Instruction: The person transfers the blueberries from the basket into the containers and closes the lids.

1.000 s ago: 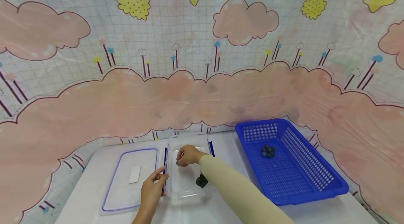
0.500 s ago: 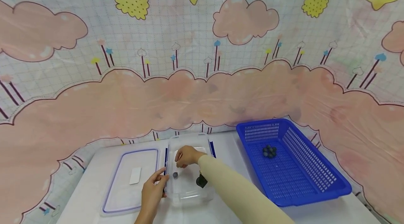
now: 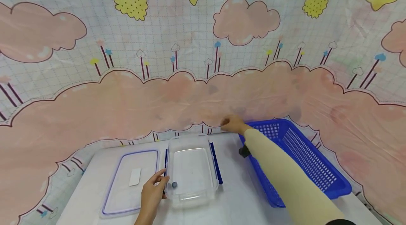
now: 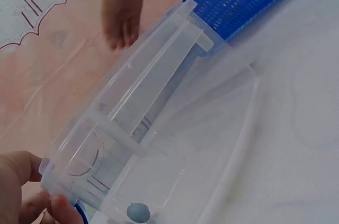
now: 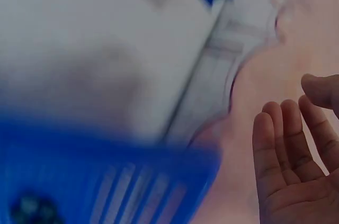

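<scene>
A clear plastic box (image 3: pixel 193 161) with dark blue side latches stands without its lid at the centre of the table. One round blueberry (image 4: pixel 138 212) lies on its floor, in the near left corner. My left hand (image 3: pixel 151 191) grips the box's left side, thumb and fingers on either side of the rim in the left wrist view. My right hand (image 3: pixel 234 124) is raised behind the table's back edge, by the blue basket's far left corner. Its palm faces the right wrist camera, fingers (image 5: pixel 265 139) loosely bent and nothing held.
The clear lid (image 3: pixel 122 189), with a blue seal and a white label, lies flat left of the box. At right stands a blue perforated basket (image 3: pixel 340 184); dark blueberries (image 5: pixel 34 211) show blurred inside it. A patterned cloth (image 3: pixel 177 101) rises behind the table.
My right hand has let go of the blueberry in the box and moved up and right toward the basket. The berry has rolled toward the near left corner. My left hand stays put.
</scene>
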The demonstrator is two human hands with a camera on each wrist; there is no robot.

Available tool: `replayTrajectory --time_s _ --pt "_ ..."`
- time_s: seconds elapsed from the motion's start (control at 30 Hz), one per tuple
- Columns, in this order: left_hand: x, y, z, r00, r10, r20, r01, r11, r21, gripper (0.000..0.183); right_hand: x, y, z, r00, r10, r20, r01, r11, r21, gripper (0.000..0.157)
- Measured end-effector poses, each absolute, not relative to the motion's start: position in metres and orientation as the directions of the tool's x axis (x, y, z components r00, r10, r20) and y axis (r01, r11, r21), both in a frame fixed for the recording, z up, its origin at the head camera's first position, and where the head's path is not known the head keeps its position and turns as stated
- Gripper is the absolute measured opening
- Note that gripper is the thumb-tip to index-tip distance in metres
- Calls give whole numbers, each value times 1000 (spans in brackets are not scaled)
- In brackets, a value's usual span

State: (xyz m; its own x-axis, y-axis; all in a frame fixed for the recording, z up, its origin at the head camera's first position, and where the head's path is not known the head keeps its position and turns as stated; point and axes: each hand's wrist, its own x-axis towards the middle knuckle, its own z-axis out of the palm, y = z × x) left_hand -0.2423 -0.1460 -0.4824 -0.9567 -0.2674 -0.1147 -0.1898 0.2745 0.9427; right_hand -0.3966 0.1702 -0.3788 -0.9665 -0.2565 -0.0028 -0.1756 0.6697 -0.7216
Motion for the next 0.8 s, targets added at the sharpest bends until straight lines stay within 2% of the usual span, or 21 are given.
replayTrajectory --time_s 0.2,0.33,0.53,0.8 --pt "-243 -145 -482 -958 -261 -119 -192 274 943 44 -385 269 -372 -994 -96 51 -104 698 -709 30" --pt "-241 -146 -481 -957 -264 -117 -191 275 942 44 -367 313 -383 -999 -23 50 -51 719 -694 29" --pt "-237 -147 -479 -956 -271 -115 -191 275 942 43 -344 346 -413 -999 43 12 24 741 -671 29" --pt "-235 -145 -479 -953 -273 -134 -208 263 942 44 -331 357 -457 -993 106 -46 108 708 -698 30"
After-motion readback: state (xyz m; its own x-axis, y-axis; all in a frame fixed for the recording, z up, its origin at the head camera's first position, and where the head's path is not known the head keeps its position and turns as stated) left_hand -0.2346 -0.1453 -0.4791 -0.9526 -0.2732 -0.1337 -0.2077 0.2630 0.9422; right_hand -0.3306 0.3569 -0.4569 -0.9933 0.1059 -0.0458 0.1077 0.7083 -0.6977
